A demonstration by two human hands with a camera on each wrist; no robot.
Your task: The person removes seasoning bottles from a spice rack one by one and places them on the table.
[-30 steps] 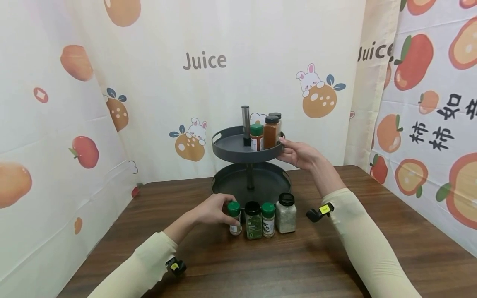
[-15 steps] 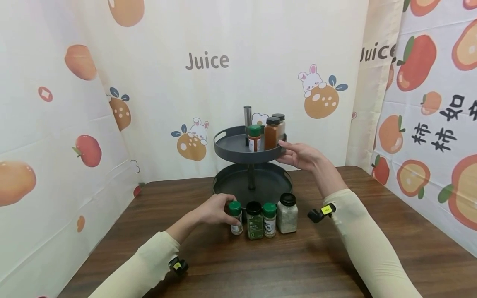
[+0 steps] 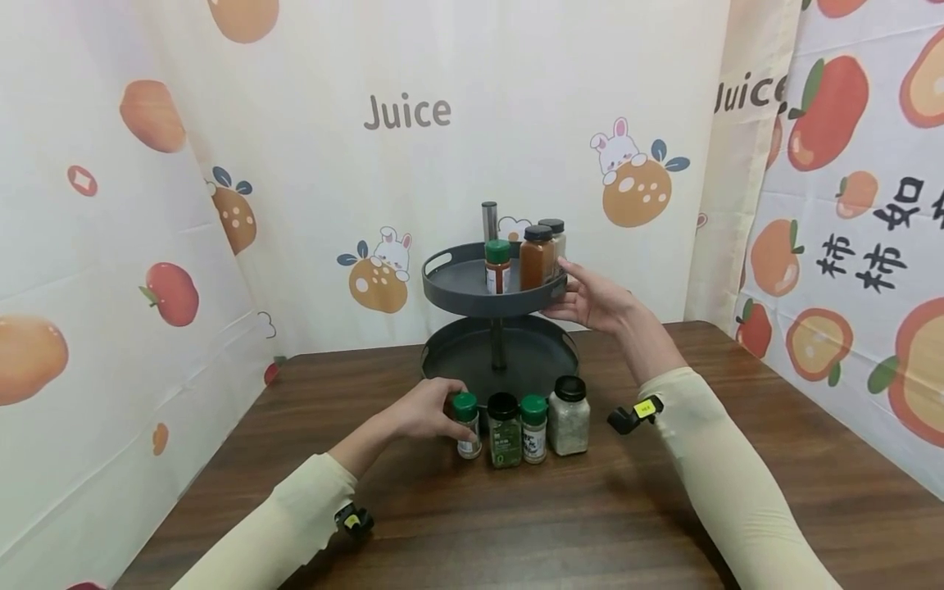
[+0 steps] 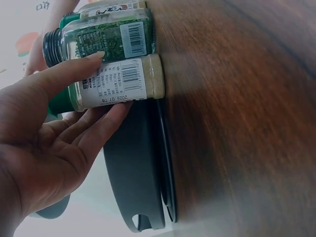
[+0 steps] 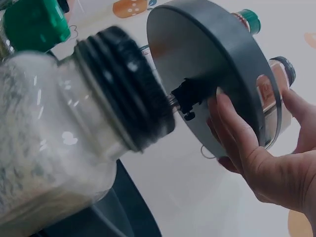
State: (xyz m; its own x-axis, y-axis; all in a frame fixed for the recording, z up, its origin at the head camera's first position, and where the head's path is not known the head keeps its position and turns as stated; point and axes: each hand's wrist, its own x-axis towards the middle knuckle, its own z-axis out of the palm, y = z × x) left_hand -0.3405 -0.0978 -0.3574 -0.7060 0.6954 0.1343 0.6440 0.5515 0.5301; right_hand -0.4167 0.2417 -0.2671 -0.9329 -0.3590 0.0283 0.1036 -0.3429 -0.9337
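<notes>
My left hand (image 3: 429, 410) pinches a small green-capped spice jar (image 3: 467, 438) between thumb and fingers; the jar stands upright on the table, and its barcode label shows in the left wrist view. On the right, my right hand (image 3: 597, 301) grips the rim of the rack's grey upper tray (image 3: 472, 305), thumb at the rim and fingers underneath. That tray carries a green-capped jar of red spice (image 3: 497, 269), a black-capped jar of orange-brown powder (image 3: 537, 260) and another black-capped jar (image 3: 556, 233) partly hidden behind it.
Beside the pinched jar stand a black-capped jar of green herbs (image 3: 505, 438), a green-capped jar (image 3: 534, 434) and a larger black-capped jar (image 3: 569, 422). Behind them lies the rack's lower tray (image 3: 472, 352). A metal post (image 3: 490, 221) rises through the upper tray. Printed curtains (image 3: 295, 164) surround the table (image 3: 590, 524).
The upper tray has turned a little, its front jars shifting left relative to the post. My right hand stays at the rim; my left hand and its jar have hardly moved.
</notes>
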